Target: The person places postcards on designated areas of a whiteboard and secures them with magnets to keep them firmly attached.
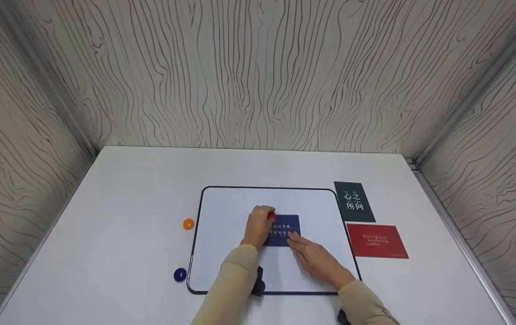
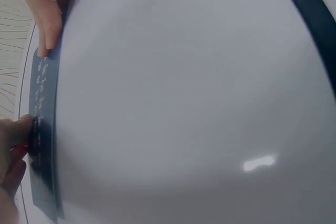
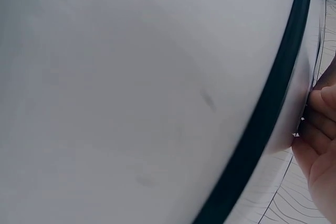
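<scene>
A dark blue card [image 1: 278, 241] with white writing lies on a black-edged whiteboard [image 1: 224, 212]. At the card's upper left corner, my left hand [image 1: 256, 227] pinches a round red magnet [image 1: 272, 216] between thumb and fingers. The left wrist view shows the red magnet [image 2: 19, 151] close against the card [image 2: 44, 95], partly hidden by the fingers. My right hand [image 1: 315, 258] rests its extended fingertips on the card's lower right part. In the right wrist view, only part of the right hand [image 3: 320, 135] shows, at the right edge.
Left of the whiteboard lie an orange round magnet [image 1: 188, 224] and a dark purple one [image 1: 180, 274]. On its right are a dark green card [image 1: 357, 212] and, nearer me, a red card [image 1: 377, 250]. Patterned walls [image 1: 240, 81] enclose the white table [image 1: 118, 234].
</scene>
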{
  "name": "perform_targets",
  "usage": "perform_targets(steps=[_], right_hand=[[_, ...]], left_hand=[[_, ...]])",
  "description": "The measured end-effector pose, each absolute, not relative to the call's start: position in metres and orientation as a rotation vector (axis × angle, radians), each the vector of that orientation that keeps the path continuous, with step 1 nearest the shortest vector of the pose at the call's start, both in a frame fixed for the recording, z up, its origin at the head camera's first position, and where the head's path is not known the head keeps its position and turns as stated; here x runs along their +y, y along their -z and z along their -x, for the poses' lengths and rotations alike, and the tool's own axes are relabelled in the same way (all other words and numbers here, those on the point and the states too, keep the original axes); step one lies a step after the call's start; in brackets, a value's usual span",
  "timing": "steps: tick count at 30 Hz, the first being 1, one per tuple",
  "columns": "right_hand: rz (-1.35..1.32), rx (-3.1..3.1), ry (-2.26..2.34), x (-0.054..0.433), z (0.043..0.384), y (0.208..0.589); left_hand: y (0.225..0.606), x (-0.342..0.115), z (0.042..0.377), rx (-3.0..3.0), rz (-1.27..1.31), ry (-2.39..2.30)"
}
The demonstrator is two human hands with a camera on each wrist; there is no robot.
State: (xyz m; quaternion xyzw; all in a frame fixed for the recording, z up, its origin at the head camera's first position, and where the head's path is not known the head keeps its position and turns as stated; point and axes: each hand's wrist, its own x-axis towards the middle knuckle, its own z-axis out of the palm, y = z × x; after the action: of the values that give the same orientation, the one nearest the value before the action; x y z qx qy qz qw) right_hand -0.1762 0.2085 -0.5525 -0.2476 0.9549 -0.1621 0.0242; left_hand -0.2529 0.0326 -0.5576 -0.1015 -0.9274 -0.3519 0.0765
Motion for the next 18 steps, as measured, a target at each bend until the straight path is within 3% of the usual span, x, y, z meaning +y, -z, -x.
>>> perform_targets(steps=[18], right_hand=[[0.731,2.93,0.543,0.209,0.1758,0.5546]], left_hand=[[0.5559,0.0431,0.2557,-2.809,0.179,0.949]])
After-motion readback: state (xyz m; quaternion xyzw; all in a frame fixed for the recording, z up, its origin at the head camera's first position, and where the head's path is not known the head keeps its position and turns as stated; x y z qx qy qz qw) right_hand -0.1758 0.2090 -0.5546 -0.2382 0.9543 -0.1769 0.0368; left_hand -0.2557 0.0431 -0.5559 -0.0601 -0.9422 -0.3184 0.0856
